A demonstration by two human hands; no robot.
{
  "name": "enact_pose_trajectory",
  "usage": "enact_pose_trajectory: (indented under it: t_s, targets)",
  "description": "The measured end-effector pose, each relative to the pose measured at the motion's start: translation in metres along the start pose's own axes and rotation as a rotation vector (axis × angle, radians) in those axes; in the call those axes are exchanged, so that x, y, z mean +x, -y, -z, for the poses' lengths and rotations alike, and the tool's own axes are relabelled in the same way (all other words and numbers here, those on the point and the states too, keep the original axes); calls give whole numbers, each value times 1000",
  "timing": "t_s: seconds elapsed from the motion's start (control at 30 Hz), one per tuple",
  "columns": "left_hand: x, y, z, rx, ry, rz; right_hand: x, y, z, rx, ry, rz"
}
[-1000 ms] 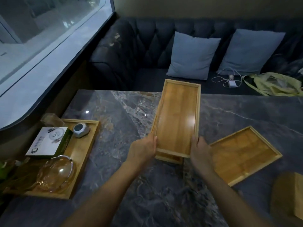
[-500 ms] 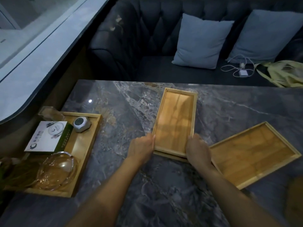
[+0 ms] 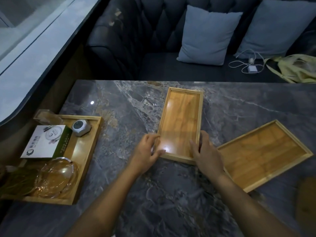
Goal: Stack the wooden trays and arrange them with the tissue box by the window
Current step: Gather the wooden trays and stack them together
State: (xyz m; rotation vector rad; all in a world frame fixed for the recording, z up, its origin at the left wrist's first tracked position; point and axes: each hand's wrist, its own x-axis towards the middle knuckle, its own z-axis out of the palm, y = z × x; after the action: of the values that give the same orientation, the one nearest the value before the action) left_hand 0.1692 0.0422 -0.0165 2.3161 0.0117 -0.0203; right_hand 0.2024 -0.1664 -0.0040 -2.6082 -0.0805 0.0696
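Note:
A long wooden tray [image 3: 181, 124] lies flat in the middle of the marble table [image 3: 171, 202], its rim level over whatever is beneath. My left hand [image 3: 147, 151] pinches its near left corner with thumb and forefinger. My right hand [image 3: 207, 155] grips the near right rim, thumb inside. A second wooden tray [image 3: 263, 153] lies angled just right of my right hand. By the window a third wooden tray [image 3: 85, 168] holds a white and green box [image 3: 46, 142], which may be the tissue box.
The left tray also carries a small grey clock-like gadget [image 3: 81, 128] and a glass bowl [image 3: 56, 177]. A blurred wooden object [image 3: 306, 202] sits at the lower right edge. Behind the table is a dark sofa [image 3: 136, 40] with two blue cushions, a charger cable and a yellow bag.
The long tray was held tilted above another tray; it has come down flat onto it, hiding the lower one. My view has tipped downward. Both hands stay at the near end.

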Motion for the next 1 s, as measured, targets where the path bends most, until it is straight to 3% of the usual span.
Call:
enact_pose_trajectory:
  t_s: [0.1, 0.23, 0.63, 1.0]
  targets:
    - [-8, 9, 4, 54, 149, -84, -15, -9, 9, -1, 94, 143]
    - [-9, 8, 7, 110, 103, -71, -31, -21, 10, -159, 149, 330]
    - [-10, -5, 1, 268, 34, -107, -34, -27, 4, -330, 44, 526]
    - [-11, -3, 2, 347, 64, -98, -37, -23, 2, -406, -23, 578]
